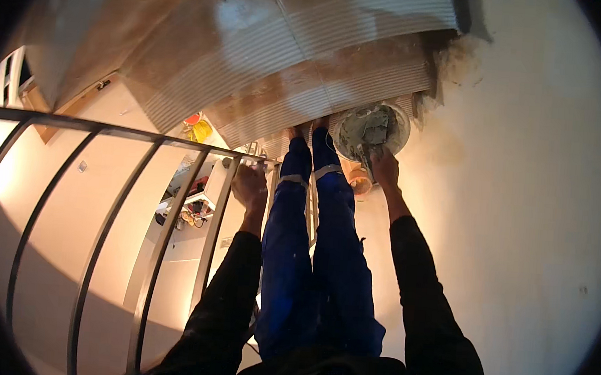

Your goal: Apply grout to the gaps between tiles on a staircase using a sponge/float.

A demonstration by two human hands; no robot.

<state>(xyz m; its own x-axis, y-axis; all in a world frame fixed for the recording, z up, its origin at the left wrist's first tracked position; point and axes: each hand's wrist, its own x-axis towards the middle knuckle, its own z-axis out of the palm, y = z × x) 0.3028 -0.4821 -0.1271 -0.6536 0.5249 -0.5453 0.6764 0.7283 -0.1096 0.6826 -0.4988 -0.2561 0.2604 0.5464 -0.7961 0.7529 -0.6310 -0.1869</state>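
Note:
My right hand (385,168) is closed around the handle of a trowel. The flat, grey-smeared blade of the trowel (375,131) is over the wet grey mortar inside a round bucket (403,140), just beyond my feet to the right. My left hand (250,186) is closed beside the end of the metal railing (131,134). A small dark rounded piece (227,162) shows at its left edge, but what the fingers hold is hidden.
Ribbed brown stairs (287,75) rise ahead, with my bare feet on a lower step. A plain wall (525,168) runs along the right, grey smears at the step ends. An orange-brown container (360,183) sits below the bucket. Beyond the railing, a yellow item (198,132) lies lower down.

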